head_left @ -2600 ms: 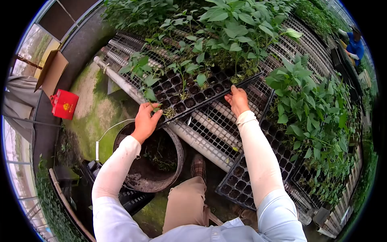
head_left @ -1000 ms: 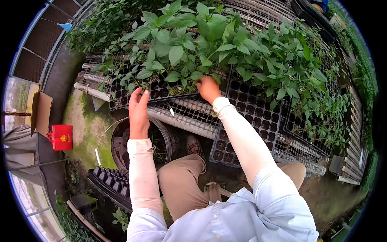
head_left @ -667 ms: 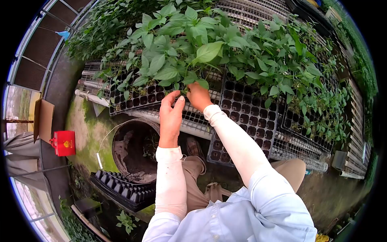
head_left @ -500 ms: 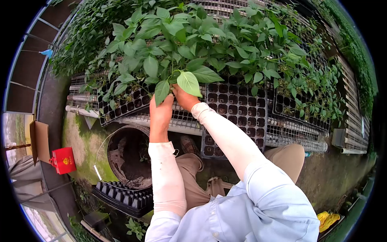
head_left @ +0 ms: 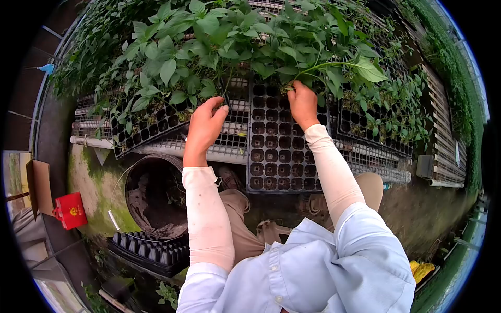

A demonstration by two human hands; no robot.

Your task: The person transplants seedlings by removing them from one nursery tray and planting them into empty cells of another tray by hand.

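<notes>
My right hand (head_left: 304,106) pinches the base of a leafy green seedling (head_left: 326,64) above the black cell tray (head_left: 276,156). The seedling leans to the right, its stem almost level and a pale leaf at its end. Most near cells of that tray hold dark soil and no plant. At the left, my left hand (head_left: 206,128) holds nothing, thumb and fingers apart, beside the front of another seedling tray (head_left: 147,133). Several leafy seedlings (head_left: 203,44) crowd the trays beyond both hands.
A mesh bench (head_left: 219,143) carries the trays. On the ground at left stand a large round bucket (head_left: 136,208), a stack of black trays (head_left: 151,254), a red box (head_left: 70,210) and a cardboard box (head_left: 42,185). Another planted tray (head_left: 365,122) lies at right.
My hands have moved apart. The right hand has carried the seedling to the right over the cell tray, and the left hand has let go and opened. The view has shifted slightly.
</notes>
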